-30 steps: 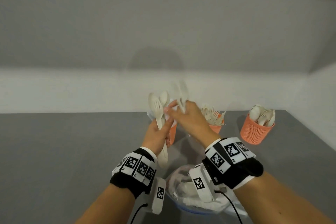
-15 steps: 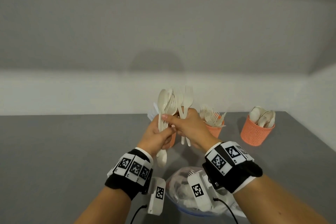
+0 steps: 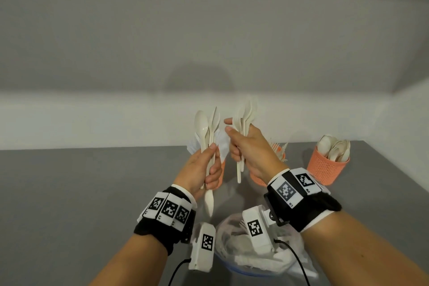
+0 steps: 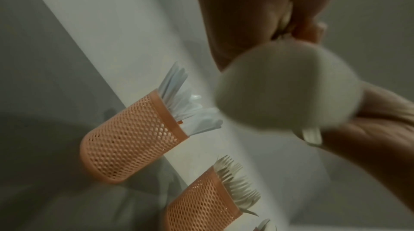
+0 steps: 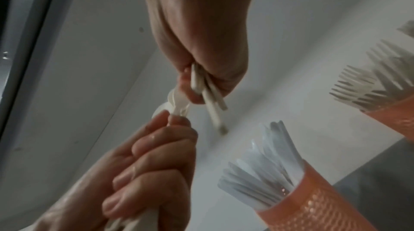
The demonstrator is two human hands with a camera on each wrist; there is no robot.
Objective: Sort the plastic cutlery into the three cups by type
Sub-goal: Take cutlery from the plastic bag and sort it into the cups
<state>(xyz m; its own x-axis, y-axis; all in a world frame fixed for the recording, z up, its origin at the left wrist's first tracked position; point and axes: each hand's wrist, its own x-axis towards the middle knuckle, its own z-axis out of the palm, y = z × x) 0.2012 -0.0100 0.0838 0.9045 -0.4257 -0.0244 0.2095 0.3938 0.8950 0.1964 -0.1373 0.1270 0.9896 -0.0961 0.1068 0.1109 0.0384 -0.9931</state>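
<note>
Grey desk (image 3: 69, 193) against a pale wall. Left hand (image 3: 202, 169) curled round a bunch of spoons (image 3: 207, 132), bowls up. Right hand (image 3: 250, 146) grips a second bunch of cutlery (image 3: 245, 118), upright, just beside the first. Behind them three orange mesh cups: knives (image 4: 132, 139), forks (image 4: 201, 204), spoons (image 3: 327, 165). Bowl of unsorted cutlery (image 3: 234, 260) beneath the wrists.

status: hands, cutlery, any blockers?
Left hand grips a spoon bunch. Right hand grips another bunch. Both held above the table; spoon cup far right, path unobstructed.
</note>
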